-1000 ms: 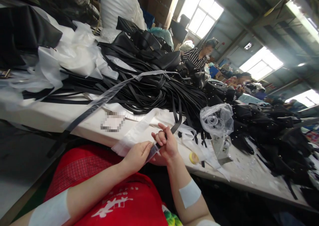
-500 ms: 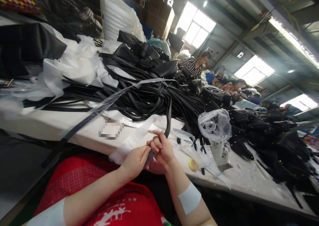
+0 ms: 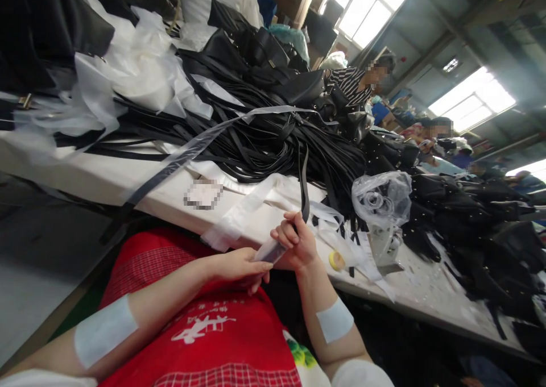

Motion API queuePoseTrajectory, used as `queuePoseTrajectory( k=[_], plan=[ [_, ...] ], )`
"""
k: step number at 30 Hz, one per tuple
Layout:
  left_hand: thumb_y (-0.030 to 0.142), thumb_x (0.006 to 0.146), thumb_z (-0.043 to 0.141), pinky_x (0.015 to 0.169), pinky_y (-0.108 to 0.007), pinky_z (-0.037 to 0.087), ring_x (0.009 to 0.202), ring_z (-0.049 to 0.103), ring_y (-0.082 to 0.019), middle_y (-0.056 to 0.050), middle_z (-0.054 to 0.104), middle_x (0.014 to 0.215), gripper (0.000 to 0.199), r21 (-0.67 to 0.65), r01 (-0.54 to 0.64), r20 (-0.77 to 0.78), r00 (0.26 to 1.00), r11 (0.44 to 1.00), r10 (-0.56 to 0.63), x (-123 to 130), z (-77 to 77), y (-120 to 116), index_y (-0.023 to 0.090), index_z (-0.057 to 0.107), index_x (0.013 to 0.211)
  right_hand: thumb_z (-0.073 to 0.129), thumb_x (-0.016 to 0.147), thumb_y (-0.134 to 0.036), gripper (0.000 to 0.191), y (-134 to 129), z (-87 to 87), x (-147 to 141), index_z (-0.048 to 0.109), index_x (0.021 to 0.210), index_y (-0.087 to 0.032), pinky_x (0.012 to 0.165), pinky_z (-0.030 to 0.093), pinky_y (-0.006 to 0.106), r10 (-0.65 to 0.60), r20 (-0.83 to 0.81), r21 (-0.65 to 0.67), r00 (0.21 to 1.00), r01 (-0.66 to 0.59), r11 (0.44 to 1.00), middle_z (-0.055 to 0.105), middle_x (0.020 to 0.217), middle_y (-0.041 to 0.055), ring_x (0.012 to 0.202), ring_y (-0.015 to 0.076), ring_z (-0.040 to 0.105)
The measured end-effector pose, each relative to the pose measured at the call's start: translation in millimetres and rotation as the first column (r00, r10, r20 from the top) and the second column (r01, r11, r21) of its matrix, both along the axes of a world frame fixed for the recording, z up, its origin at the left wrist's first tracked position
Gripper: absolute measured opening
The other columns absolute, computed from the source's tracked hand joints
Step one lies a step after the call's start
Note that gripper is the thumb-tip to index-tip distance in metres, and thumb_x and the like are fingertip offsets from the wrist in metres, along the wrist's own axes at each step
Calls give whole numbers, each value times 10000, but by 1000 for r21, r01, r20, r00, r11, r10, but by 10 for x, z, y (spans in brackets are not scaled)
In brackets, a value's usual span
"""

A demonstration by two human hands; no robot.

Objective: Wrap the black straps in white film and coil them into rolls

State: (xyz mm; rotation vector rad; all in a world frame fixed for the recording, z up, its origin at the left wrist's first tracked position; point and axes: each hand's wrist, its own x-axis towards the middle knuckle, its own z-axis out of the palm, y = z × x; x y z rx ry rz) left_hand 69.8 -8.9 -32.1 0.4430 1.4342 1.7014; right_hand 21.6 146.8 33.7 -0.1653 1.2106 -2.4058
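Observation:
A black strap [image 3: 304, 185] comes down from the pile of black straps [image 3: 260, 148] on the table into my right hand [image 3: 299, 244], whose fingers are curled round it. Between my hands shows a short flat length sheathed in clear plastic film [image 3: 271, 252]. My left hand [image 3: 244, 267] pinches the lower end of this length, thumb on top and fingers beneath. Both hands are over my lap, close to the table's front edge. My palms and the strap's end are hidden.
Left of my hands, a long film-covered strip [image 3: 170, 168] hangs over the edge of the white table [image 3: 243, 205]. A yellow tape roll [image 3: 336, 260] and a clear bag [image 3: 381, 198] lie to the right. Black bags [image 3: 464, 199] are heaped beyond. A person in stripes [image 3: 350, 84] is farther back.
My left hand has drawn back from the right one, and the film-covered length now shows between them. My right hand stays closed on the strap. The view has tilted downward.

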Motion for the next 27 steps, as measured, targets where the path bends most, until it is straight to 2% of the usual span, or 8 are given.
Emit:
queuePoseTrajectory(
  k=[4, 8, 12, 15, 17, 22, 25, 27],
  plan=[
    [609, 874, 489, 444, -223, 357, 454, 502, -133, 19, 546, 521, 463, -115, -87, -107, 991, 989, 75, 11, 65, 31, 162, 594, 811, 613, 847, -564, 404, 136, -3, -188, 736, 741, -193, 829, 488, 363, -124, -116, 156, 986, 141, 978, 564, 579, -15, 608, 129, 567],
    [611, 872, 465, 407, -214, 316, 406, 445, -117, 49, 494, 479, 447, -91, -172, -159, 975, 981, 156, -56, 124, 64, 176, 541, 807, 547, 869, -612, 495, 151, -84, -251, 750, 750, -177, 825, 480, 354, -215, -275, 322, 937, 301, 898, 689, 704, 54, 731, 179, 637],
    [656, 902, 342, 392, -218, 271, 359, 359, -98, 64, 439, 437, 511, -16, -301, -217, 932, 953, 291, -107, 114, 95, 185, 500, 785, 472, 902, -630, 537, -54, -225, -81, 754, 846, -177, 650, 476, 290, -106, -212, 441, 972, 191, 877, 725, 819, 64, 643, 142, 604],
    [647, 925, 298, 420, -222, 278, 394, 347, -98, 63, 414, 452, 516, -33, -385, -269, 892, 922, 363, -58, 88, 116, 194, 472, 751, 603, 856, -543, 404, -162, -205, -75, 740, 920, -168, 533, 448, 263, 16, 2, 314, 1000, -15, 949, 712, 787, 43, 525, 107, 546],
    [648, 929, 293, 458, -228, 297, 447, 356, -105, 53, 406, 486, 533, -66, -376, -291, 893, 924, 342, 22, 118, 101, 190, 480, 730, 709, 806, -375, 266, -117, -51, -155, 722, 984, -177, 590, 490, 249, -11, 58, 105, 998, 4, 994, 628, 617, -36, 485, 79, 508],
    [684, 906, 326, 562, -258, 364, 584, 431, -151, -3, 507, 626, 569, -104, -233, -338, 923, 967, 186, 303, 466, -55, 194, 559, 734, 671, 869, -300, 80, 250, 586, -141, 716, 872, -235, 455, 446, 154, -58, -93, -363, 994, 20, 932, 281, 356, -165, 262, 8, 166],
    [691, 864, 437, 635, -276, 405, 697, 493, -197, -25, 574, 735, 501, -64, -276, -363, 902, 959, 235, 384, 680, -122, 231, 619, 785, 610, 908, -413, 270, 353, 800, -34, 715, 716, -256, 331, 336, 175, 17, -288, -339, 957, -119, 933, 172, 292, -151, 223, 30, 110],
    [721, 849, 433, 607, -273, 396, 663, 487, -190, -22, 560, 696, 526, -44, -284, -337, 907, 958, 253, 352, 715, -113, 232, 616, 792, 606, 911, -423, 264, 323, 818, -53, 738, 754, -257, 396, 398, 199, -12, -283, -202, 959, -48, 978, 189, 300, -142, 244, 37, 155]
  ],
)
